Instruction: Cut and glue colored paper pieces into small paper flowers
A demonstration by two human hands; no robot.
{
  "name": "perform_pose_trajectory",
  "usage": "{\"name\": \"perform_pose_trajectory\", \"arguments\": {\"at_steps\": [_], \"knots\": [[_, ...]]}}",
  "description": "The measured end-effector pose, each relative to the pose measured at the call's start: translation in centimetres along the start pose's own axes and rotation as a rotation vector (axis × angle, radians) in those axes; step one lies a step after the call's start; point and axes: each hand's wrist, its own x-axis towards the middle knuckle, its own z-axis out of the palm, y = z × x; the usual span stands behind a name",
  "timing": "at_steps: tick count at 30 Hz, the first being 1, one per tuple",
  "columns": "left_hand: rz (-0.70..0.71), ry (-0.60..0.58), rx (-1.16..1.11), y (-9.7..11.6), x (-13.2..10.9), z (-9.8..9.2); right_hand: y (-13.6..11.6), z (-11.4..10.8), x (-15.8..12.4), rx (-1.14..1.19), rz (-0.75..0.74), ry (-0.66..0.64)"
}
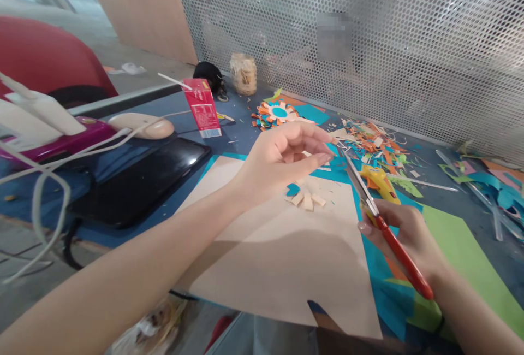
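Observation:
Scissors (pixel 403 256) with red handles and metal blades are in my right hand (pixel 409 229), the blades pointing up and away toward my left fingertips. My left hand (pixel 282 155) hovers over the far part of a large cream sheet (pixel 262 224), thumb and fingers curled toward each other. Whatever sits between those fingertips is too small to make out; bits of blue paper (pixel 338 163) show right beside them. Below my left hand, a small fringed cream paper flower (pixel 309 201) lies on the sheet. Under the cream sheet are blue and green papers (pixel 454 235).
Behind, a paper flower with a blue centre (pixel 279 111) lies near a heap of paper scraps (pixel 374 145). A yellow glue gun (pixel 380 183) rests right of the sheet. On the left are a pink drink carton (pixel 202 108), a black phone (pixel 141 183), a mouse (pixel 143 125) and white cables.

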Motion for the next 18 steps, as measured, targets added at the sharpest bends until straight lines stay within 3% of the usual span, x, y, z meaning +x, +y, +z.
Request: {"name": "perform_pose_trajectory", "arguments": {"at_steps": [11,15,18], "knots": [[-0.105,-0.008,-0.080,-0.6,-0.2,0.1,0.0,0.4,0.3,0.111,0.057,0.085],[-0.192,-0.134,-0.028,-0.8,-0.5,0.7,-0.4,1.0,0.5,0.363,0.074,0.160],[-0.259,-0.286,-0.010,-1.1,-1.0,1.4,-0.6,1.2,0.5,0.495,-0.007,0.214]]}}
